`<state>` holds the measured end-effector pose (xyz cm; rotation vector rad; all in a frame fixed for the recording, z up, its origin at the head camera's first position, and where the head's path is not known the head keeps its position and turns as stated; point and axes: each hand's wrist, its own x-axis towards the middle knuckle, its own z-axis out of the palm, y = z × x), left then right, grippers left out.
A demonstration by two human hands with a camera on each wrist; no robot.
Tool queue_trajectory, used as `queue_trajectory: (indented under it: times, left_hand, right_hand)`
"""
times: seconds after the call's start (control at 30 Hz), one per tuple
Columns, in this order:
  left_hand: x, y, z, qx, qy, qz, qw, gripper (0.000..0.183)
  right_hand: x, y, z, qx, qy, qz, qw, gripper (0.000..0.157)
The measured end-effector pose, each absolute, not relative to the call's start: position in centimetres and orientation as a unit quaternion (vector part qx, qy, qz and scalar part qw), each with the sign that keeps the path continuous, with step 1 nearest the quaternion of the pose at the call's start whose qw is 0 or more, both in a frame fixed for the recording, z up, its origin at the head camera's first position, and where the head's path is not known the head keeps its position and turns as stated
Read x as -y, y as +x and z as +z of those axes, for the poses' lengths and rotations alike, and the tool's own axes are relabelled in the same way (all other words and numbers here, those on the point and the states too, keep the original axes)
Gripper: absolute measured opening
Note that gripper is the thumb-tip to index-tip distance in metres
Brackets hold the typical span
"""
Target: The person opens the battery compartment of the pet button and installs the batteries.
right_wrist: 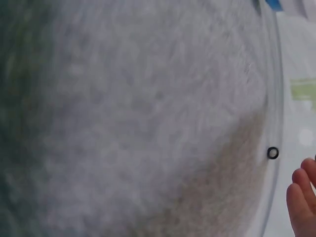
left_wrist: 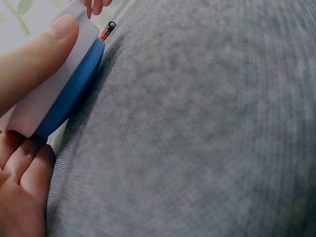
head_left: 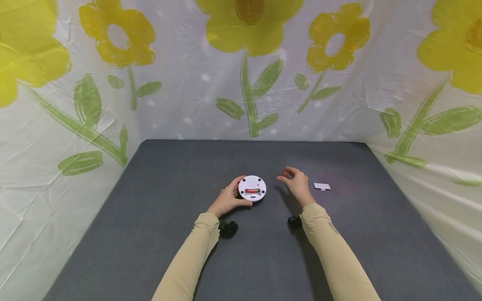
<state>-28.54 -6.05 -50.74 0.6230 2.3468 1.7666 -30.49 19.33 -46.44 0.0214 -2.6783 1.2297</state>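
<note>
the left hand point(head_left: 229, 196) grips the rim of a round device point(head_left: 251, 182), thumb on the near edge and fingers round the left side. at the right hand point(head_left: 297, 184) the thumb and forefinger are bent toward each other, with a loose battery point(head_left: 284, 173) between their tips as the head view shows it; both wrist views show a gap between the battery and the fingers they catch, so i cannot tell whether it is truly pinched.

that doubt is the main risk, i judge: a light or missed pinch could let the battery drop or roll away over the table point(head_left: 188, 175). the device, gripped from one side only, might tip or slide if pressed hard on the opposite side, and anything loose in it could then shift.

the device's white face is turned up, its blue underside visible from the left wrist. in that face is an uncovered compartment point(head_left: 252, 195), holding at least one red battery point(head_left: 252, 191); whether a slot there is vacant is too small to tell.

farther out, a small white cover point(head_left: 321, 186) lies on the table, right of the right hand. beyond the table hangs a flowered curtain point(head_left: 180, 83).
</note>
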Motion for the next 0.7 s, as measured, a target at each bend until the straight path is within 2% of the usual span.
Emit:
queue_trajectory:
  times: [0.4,0.7]
  left_hand:
    - [5.80,-28.51,-50.92,-0.773,0.196,0.598,0.074,0.094]
    - [5.81,-28.61,-50.75,-0.770,0.190,0.604,0.078,0.096]
  right_hand:
    - [-19.60,-30.64,-46.91,0.898,-0.065,0.428,0.074,0.061]
    - [-19.41,-31.23,-47.32,0.909,-0.077,0.404,0.072,0.053]
